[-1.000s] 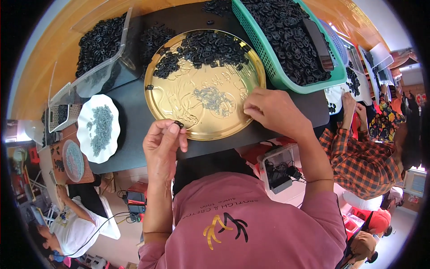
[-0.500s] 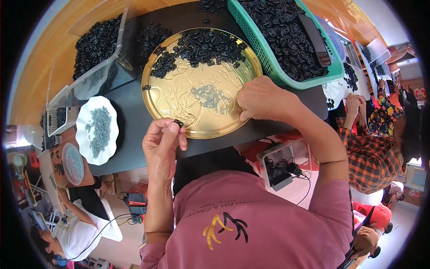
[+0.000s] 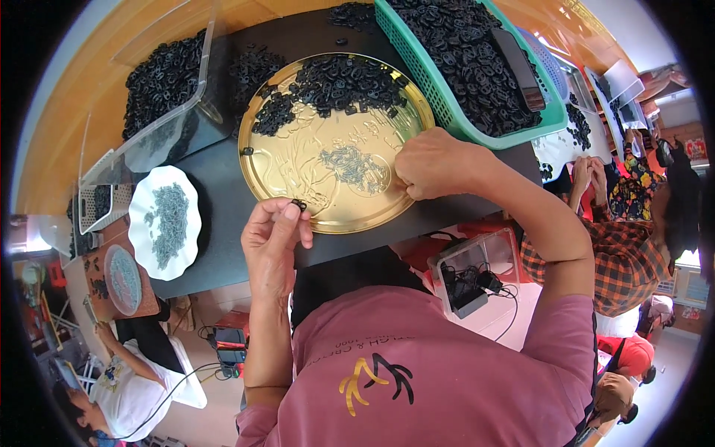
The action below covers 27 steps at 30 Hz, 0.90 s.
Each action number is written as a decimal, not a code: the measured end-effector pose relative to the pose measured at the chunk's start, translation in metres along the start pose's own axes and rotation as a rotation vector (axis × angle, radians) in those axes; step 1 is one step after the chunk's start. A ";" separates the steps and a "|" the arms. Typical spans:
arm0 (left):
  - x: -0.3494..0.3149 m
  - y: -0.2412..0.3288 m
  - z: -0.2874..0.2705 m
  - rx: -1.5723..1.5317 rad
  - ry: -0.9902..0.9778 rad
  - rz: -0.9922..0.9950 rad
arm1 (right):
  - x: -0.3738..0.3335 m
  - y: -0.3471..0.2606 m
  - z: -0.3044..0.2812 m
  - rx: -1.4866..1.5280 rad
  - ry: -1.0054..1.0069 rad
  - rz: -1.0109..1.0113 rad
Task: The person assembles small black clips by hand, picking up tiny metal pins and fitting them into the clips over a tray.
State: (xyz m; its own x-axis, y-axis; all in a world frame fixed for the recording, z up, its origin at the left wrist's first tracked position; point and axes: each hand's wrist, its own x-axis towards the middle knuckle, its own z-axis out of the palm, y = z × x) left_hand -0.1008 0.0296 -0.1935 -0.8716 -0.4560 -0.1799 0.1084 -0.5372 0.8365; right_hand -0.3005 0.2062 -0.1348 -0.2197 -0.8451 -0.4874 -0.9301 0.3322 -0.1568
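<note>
My left hand (image 3: 269,242) pinches a small black plastic buckle-like piece (image 3: 299,205) between thumb and forefinger, just over the near-left rim of a round gold tray (image 3: 283,164). Closed, my right hand (image 3: 438,162) rests at the tray's right rim with its knuckles up; whatever its fingers may hold is hidden. Many similar black pieces (image 3: 346,83) are heaped along the tray's far side. A loose pile of small silvery pins (image 3: 354,167) lies near its middle, left of my right hand.
A white scalloped plate (image 3: 192,231) of grey pins stands at left. Behind it is a clear bin (image 3: 205,67) of black pieces; a green basket (image 3: 439,104) of them, with a dark block (image 3: 518,67) on top, stands at right. Other people sit on both sides.
The view has shifted slightly. Both hands keep nearly the same places and grips; my right elbow has moved a little outward.
</note>
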 end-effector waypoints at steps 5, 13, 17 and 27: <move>0.003 -0.003 -0.003 0.010 0.006 -0.004 | -0.013 -0.006 -0.002 -0.008 0.085 -0.135; 0.003 -0.003 -0.003 0.015 0.004 -0.011 | -0.029 -0.009 0.000 0.043 0.094 -0.132; 0.003 -0.003 -0.003 0.024 0.009 -0.012 | -0.037 -0.006 0.007 0.169 0.240 -0.217; 0.004 -0.005 -0.002 0.042 0.005 0.006 | -0.023 -0.006 0.021 0.125 0.186 -0.163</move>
State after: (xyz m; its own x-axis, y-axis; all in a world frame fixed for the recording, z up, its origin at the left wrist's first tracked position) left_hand -0.1041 0.0285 -0.1993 -0.8687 -0.4626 -0.1769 0.0934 -0.5037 0.8588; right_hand -0.2835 0.2324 -0.1405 -0.1314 -0.9501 -0.2828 -0.9166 0.2251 -0.3304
